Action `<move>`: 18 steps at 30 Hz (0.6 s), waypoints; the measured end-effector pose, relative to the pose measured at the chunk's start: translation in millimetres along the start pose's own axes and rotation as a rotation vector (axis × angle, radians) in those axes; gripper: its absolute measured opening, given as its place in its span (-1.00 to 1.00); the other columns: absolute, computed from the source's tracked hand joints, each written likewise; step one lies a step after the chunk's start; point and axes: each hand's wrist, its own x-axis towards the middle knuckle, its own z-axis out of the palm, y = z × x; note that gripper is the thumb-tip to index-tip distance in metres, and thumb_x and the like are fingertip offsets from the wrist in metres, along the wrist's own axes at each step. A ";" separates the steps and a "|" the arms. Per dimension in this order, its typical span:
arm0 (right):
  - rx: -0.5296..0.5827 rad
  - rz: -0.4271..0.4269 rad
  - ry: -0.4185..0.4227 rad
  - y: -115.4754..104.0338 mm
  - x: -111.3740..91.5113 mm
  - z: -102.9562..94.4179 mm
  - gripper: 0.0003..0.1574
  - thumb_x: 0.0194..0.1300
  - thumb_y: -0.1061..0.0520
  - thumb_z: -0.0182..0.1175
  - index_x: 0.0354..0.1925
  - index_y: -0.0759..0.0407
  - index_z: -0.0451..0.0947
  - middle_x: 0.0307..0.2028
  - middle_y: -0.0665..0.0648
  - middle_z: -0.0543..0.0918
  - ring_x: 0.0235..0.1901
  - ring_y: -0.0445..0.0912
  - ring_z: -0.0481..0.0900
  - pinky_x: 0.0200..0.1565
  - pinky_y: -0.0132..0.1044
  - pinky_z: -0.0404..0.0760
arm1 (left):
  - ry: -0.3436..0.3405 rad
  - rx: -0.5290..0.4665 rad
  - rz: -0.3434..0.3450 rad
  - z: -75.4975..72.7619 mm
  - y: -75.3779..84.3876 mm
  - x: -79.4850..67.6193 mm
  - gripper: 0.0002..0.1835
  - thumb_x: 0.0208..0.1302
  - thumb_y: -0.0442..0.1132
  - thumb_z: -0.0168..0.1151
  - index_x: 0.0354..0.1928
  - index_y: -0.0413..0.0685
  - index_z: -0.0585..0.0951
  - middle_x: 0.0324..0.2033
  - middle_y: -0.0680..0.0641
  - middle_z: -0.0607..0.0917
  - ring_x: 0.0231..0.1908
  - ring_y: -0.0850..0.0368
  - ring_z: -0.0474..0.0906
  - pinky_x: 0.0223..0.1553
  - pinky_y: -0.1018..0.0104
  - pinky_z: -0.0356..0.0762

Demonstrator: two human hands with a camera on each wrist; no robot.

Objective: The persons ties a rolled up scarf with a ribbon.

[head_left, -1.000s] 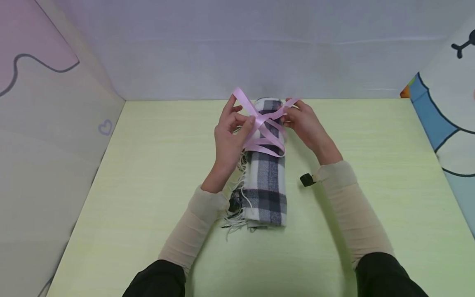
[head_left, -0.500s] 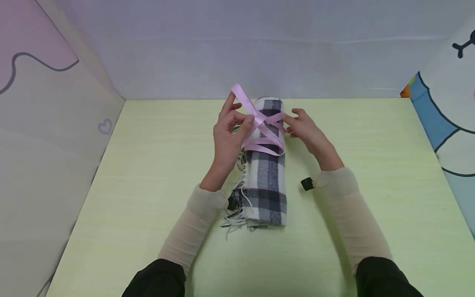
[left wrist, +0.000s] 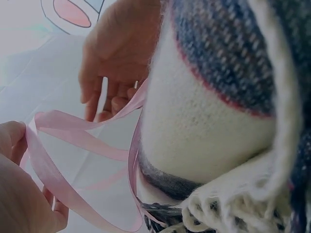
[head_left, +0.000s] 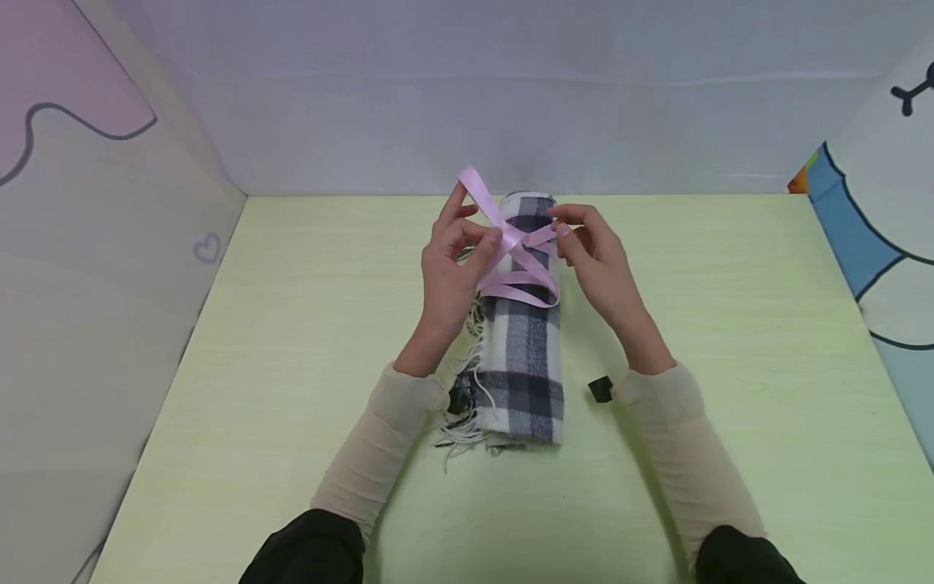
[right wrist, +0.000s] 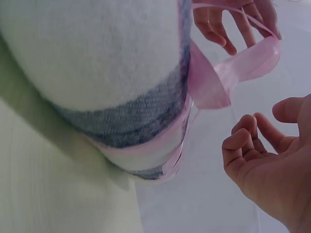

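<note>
A rolled plaid scarf [head_left: 523,349] in white, grey and black lies lengthwise in the middle of the table, its fringe along the left side. Pink ribbon [head_left: 513,237] wraps the far part of the roll, its strands crossing on top. My left hand [head_left: 454,272] pinches the ribbon between thumb and finger, and a loop stands up over the raised index fingertip. On the far right of the roll, my right hand [head_left: 600,251] is beside the ribbon's other strand. In the right wrist view the right hand [right wrist: 272,155] has bent, parted fingers with nothing between them.
The pale green table [head_left: 292,324] ends at a whitish back wall [head_left: 511,97]. A printed panel [head_left: 861,219] stands at the right, another panel [head_left: 95,284] at the left. A small black wrist camera [head_left: 601,389] juts from the right sleeve.
My right hand has let go of the ribbon strand; its raised end has dropped. That hand has turned and drawn back slightly toward me. The left hand keeps its pinch nearly unmoved.
</note>
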 end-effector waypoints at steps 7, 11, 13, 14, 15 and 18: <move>0.048 -0.061 -0.080 -7.8 -6.9 7.2 -0.60 0.66 0.09 -0.01 0.28 0.26 0.48 0.01 0.23 0.59 -0.20 0.08 0.48 -0.14 -0.39 0.48 | -0.013 0.027 0.013 0.1 0.3 -0.9 -0.81 0.44 -0.26 0.31 -0.19 -0.30 0.69 0.59 0.16 0.28 0.41 0.00 0.36 0.14 0.00 0.56; 0.057 -0.055 -0.110 -10.1 -9.0 9.7 -0.60 0.66 0.08 0.00 0.27 0.25 0.49 0.02 0.21 0.61 -0.16 0.01 0.51 -0.09 -0.38 0.50 | -0.015 0.041 0.015 0.4 -0.1 -0.6 -0.81 0.45 -0.25 0.30 -0.19 -0.29 0.70 0.59 0.18 0.29 0.40 0.02 0.37 0.12 0.03 0.57; 0.050 -0.043 -0.127 -11.3 -9.9 10.8 -0.60 0.66 0.07 0.00 0.28 0.23 0.50 0.05 0.17 0.61 -0.09 -0.02 0.52 -0.04 -0.35 0.52 | -0.020 0.043 0.016 0.4 -0.3 -0.5 -0.81 0.45 -0.25 0.30 -0.18 -0.29 0.70 0.59 0.18 0.29 0.40 0.00 0.37 0.11 0.04 0.58; 0.044 -0.038 -0.137 -11.8 -10.3 11.3 -0.59 0.66 0.06 0.01 0.28 0.22 0.50 0.06 0.14 0.61 -0.07 -0.04 0.52 -0.02 -0.34 0.52 | -0.022 0.044 0.016 0.5 -0.3 -0.4 -0.81 0.46 -0.25 0.29 -0.18 -0.29 0.70 0.59 0.18 0.29 0.40 -0.01 0.37 0.12 0.03 0.58; 0.039 -0.037 -0.145 -12.4 -10.6 11.7 -0.59 0.66 0.06 0.01 0.28 0.22 0.51 0.07 0.11 0.61 -0.05 -0.04 0.52 -0.01 -0.32 0.51 | -0.025 0.043 0.017 0.5 -0.2 -0.4 -0.81 0.46 -0.25 0.29 -0.18 -0.29 0.70 0.59 0.17 0.29 0.41 -0.01 0.37 0.13 0.02 0.58; 0.038 -0.035 -0.164 -13.2 -10.8 12.7 -0.59 0.66 0.06 0.01 0.27 0.22 0.52 0.05 0.04 0.60 -0.04 -0.04 0.50 -0.01 -0.28 0.50 | -0.034 0.034 0.020 0.4 -0.7 -0.3 -0.81 0.46 -0.26 0.28 -0.18 -0.30 0.70 0.59 0.17 0.28 0.40 0.01 0.36 0.16 -0.05 0.57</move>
